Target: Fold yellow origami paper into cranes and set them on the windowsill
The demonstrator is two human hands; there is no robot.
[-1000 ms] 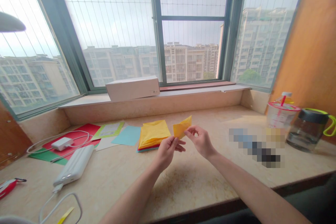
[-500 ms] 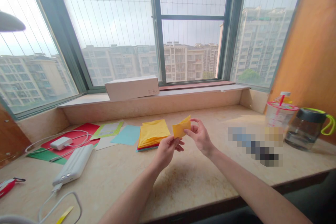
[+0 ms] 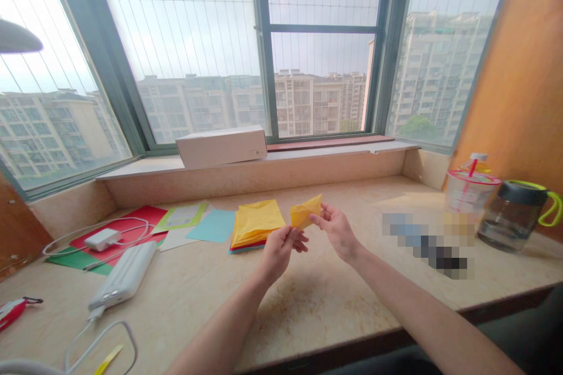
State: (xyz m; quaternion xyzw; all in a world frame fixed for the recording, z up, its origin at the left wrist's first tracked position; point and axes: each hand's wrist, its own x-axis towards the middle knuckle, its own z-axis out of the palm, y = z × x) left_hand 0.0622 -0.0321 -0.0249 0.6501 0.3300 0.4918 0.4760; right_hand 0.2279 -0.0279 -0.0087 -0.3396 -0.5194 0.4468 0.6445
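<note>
A small folded piece of yellow paper [image 3: 305, 212] is held up above the stone desk [image 3: 308, 299] between both hands. My left hand [image 3: 278, 251] pinches its lower left corner, fingers closed. My right hand [image 3: 336, 229] pinches its right edge with thumb and fingertips. Just behind and to the left lies a stack of coloured paper sheets [image 3: 255, 224] with a yellow sheet on top.
Loose sheets lie at left: light blue [image 3: 213, 226], green-edged [image 3: 181, 217], red [image 3: 132, 228]. A white charger [image 3: 102, 239] with cable and a white power bank [image 3: 124, 276] sit at the left. A white box [image 3: 221, 147] rests on the sill. A plastic cup [image 3: 467, 190] and a glass jug [image 3: 512, 215] stand at right.
The yellow paper has been turned slightly between the fingers; my right hand's fingers lowered and shifted their pinch along its right edge. The left hand stayed almost still.
</note>
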